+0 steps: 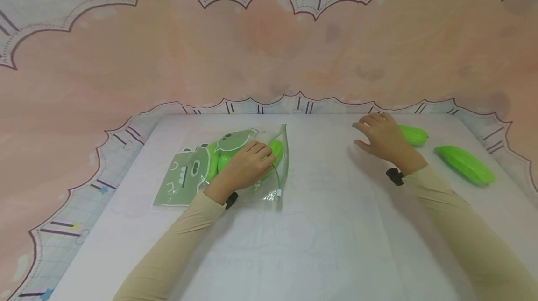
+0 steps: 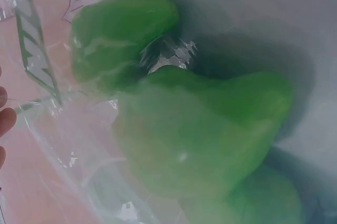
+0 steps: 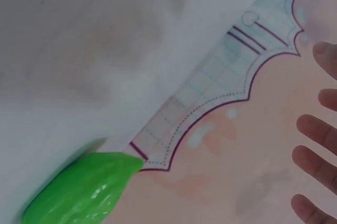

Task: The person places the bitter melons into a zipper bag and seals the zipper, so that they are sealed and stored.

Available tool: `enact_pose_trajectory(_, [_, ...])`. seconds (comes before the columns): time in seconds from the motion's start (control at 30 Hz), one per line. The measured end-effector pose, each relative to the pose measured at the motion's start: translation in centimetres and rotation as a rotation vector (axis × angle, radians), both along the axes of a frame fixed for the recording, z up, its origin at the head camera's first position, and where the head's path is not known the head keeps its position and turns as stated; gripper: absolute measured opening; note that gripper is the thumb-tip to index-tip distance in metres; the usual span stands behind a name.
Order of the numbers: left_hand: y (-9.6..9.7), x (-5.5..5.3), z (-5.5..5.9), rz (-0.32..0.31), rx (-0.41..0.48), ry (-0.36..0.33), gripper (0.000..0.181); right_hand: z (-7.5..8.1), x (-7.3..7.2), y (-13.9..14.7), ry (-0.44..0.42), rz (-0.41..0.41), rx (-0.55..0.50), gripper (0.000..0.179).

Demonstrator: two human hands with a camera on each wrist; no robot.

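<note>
Bagging step, I reckon. Clear plastic green-printed zip bag (image 1: 174, 182) on desk (image 1: 328, 245), glossy green vegetables (image 2: 195, 139) inside. Left hand (image 1: 248, 165) over it, can't tell if gripping. Right hand (image 1: 380, 137) empty, fingers (image 3: 317, 131) spread, near two bright-green ridged oblong vegetables (image 1: 464, 165); next probably calls for grabbing one.

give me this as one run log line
left hand: holds printed slider bag; right hand: empty, fingers spread; outside bag: two ridged green gourds

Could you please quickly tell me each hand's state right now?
Left hand: at the bag; whether gripping it cannot be told.
Right hand: open, fingers apart, holding nothing.
</note>
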State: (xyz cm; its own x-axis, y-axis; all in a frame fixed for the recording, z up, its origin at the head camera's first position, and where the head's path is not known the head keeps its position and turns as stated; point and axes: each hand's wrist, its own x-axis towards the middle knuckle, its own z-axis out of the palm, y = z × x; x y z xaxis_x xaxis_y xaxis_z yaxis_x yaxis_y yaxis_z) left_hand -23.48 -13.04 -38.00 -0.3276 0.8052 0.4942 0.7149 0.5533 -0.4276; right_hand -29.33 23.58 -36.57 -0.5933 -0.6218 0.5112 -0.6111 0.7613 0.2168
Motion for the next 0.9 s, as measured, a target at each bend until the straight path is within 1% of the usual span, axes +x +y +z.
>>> enact_pose_trajectory(0.1, [0.0, 0.0, 0.0, -0.002, 0.003, -0.005, 0.017, 0.0, 0.1, 0.8, 0.021, -0.005, -0.012, 0.041])
enact_pose_trajectory(0.17, [0.0, 0.0, 0.0, -0.003, 0.007, -0.006, 0.017, 0.1, 0.2, 1.4, 0.018, -0.019, -0.012, 0.043])
enact_pose_trajectory(0.43, [0.0, -0.1, 0.0, 0.0, 0.006, 0.01, 0.019, 0.3, 0.6, 3.5, -0.054, -0.1, -0.011, 0.05])
enact_pose_trajectory(0.73, [0.0, 0.1, 0.1, -0.003, 0.013, -0.003, 0.017, 0.5, 1.2, 5.9, -0.094, -0.18, -0.044, 0.054])
enact_pose_trajectory(0.9, [0.0, 0.0, 0.1, -0.004, 0.014, -0.01, 0.017, 0.6, 1.3, 7.3, -0.11, -0.2, -0.051, 0.056])
